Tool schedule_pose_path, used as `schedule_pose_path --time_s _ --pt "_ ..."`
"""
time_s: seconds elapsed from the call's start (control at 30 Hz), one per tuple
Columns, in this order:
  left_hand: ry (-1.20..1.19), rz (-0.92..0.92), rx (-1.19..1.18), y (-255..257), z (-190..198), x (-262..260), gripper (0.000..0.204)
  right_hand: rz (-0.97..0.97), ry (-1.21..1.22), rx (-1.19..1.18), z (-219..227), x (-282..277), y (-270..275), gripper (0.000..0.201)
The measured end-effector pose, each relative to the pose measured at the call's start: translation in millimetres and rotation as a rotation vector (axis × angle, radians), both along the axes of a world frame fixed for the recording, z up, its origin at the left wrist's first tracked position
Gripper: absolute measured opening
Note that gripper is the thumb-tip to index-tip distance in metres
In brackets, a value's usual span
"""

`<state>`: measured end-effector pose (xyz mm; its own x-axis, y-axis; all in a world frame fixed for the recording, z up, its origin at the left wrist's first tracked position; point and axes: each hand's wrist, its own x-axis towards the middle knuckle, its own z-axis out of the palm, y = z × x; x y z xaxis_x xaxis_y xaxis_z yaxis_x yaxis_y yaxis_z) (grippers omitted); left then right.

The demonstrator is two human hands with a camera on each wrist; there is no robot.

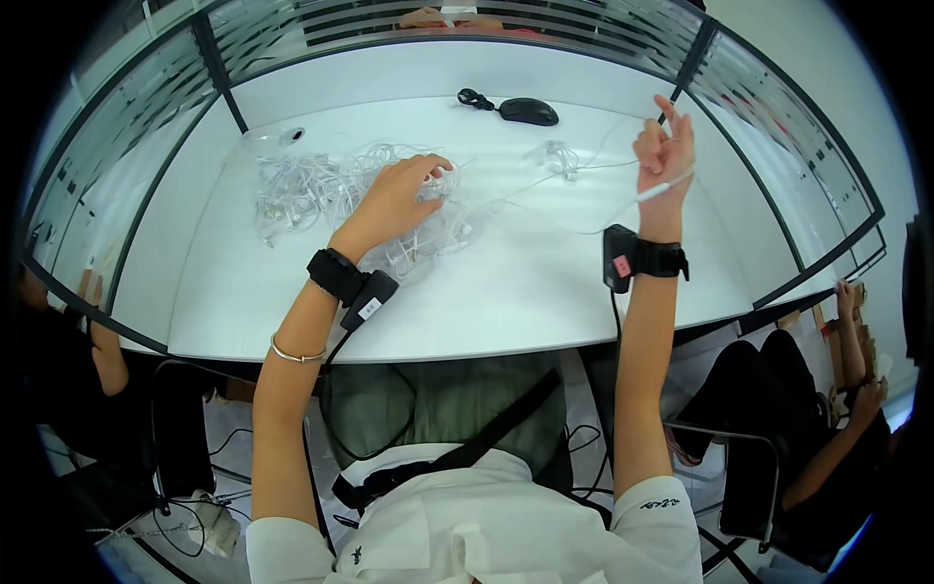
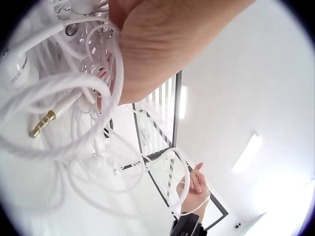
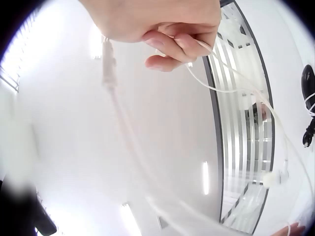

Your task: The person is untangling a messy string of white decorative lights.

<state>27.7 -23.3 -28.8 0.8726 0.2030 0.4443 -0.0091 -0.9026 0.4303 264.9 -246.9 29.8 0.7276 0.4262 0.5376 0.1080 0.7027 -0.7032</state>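
A tangled pile of white wired earphones (image 1: 297, 190) lies on the left of the white desk. My left hand (image 1: 394, 200) rests over the pile's right side, fingers spread and slightly bent; the fingertips are partly hidden among the cables. Close by in the left wrist view are a gold-tipped earphone plug (image 2: 43, 124) and looped white cables. My right hand (image 1: 664, 161) is raised at the right, its fingers curled round a thin white earphone cable (image 3: 231, 69). A slim white inline piece (image 3: 108, 64) on a cable hangs by that wrist. The cable trails leftward toward the pile.
A black mouse (image 1: 528, 111) with its cord bundled lies at the back of the desk (image 1: 545, 292). A small clear-and-white cable cluster (image 1: 561, 161) is right of centre. Low partitions (image 1: 467, 73) enclose the back and sides. People sit at both sides.
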Motion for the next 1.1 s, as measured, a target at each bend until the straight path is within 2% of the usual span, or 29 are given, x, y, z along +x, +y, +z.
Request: schedule_pose_path --time_s 0.1,0.27,0.37,0.47,0.57,0.67,0.83,0.93,1.1 --pt "-0.066 -0.004 -0.006 1.4 -3.7 0.1 0.036 -0.037 0.064 0.052 7.3 31.0 -22.4 0.047" --pt "-0.195 0.051 -0.165 2.1 -3.4 0.0 0.028 -0.113 -0.028 0.046 33.9 67.1 -64.7 0.043" --pt "-0.189 0.091 -0.142 14.5 -6.5 0.3 0.027 -0.176 -0.055 0.016 47.1 80.4 -85.7 0.043" --pt "-0.138 0.213 -0.136 19.2 -4.8 -4.1 0.027 -0.242 -0.089 -0.044 53.6 92.4 -97.7 0.045" --pt "-0.123 0.267 0.047 28.1 -9.8 -2.5 0.027 -0.299 -0.135 -0.157 55.0 99.2 -100.0 0.049" --pt "-0.147 0.228 0.022 27.5 -13.1 1.2 0.029 -0.251 -0.113 -0.255 55.3 110.5 -90.7 0.049" --pt "-0.207 0.202 -0.032 20.1 -9.4 2.7 0.028 -0.223 -0.146 -0.315 60.2 101.5 -67.2 0.049" --pt "-0.215 0.158 -0.119 12.0 2.2 -1.0 0.022 -0.113 -0.222 -0.455 56.3 84.6 -51.6 0.048" --pt "-0.202 0.055 -0.362 16.1 2.8 -2.2 0.016 0.031 -0.404 -0.676 40.6 19.8 -14.1 0.055"
